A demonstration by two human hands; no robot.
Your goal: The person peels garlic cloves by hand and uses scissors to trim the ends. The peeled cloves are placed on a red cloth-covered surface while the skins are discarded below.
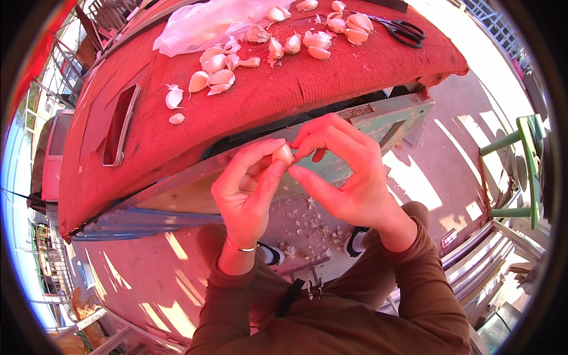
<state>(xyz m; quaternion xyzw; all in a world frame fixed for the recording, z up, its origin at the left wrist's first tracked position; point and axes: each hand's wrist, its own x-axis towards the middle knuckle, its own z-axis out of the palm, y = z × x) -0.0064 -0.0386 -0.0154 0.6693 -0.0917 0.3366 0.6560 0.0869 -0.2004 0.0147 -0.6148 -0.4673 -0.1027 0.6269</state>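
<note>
At mid-view, the left hand [244, 192] has its grip on 1 garlic clove [283, 155]; the right hand [355, 171] pinches beside it, though whether it grasps skin I cannot tell. Peelings [309, 229] litter the floor [423, 155], so peeling seems well underway, with skin-on cloves [221, 81] left on the red-covered surface [266, 97]. Farther back lie scissors [409, 33] and a plastic bag [198, 26]; off right, a green stool [528, 171].
</note>
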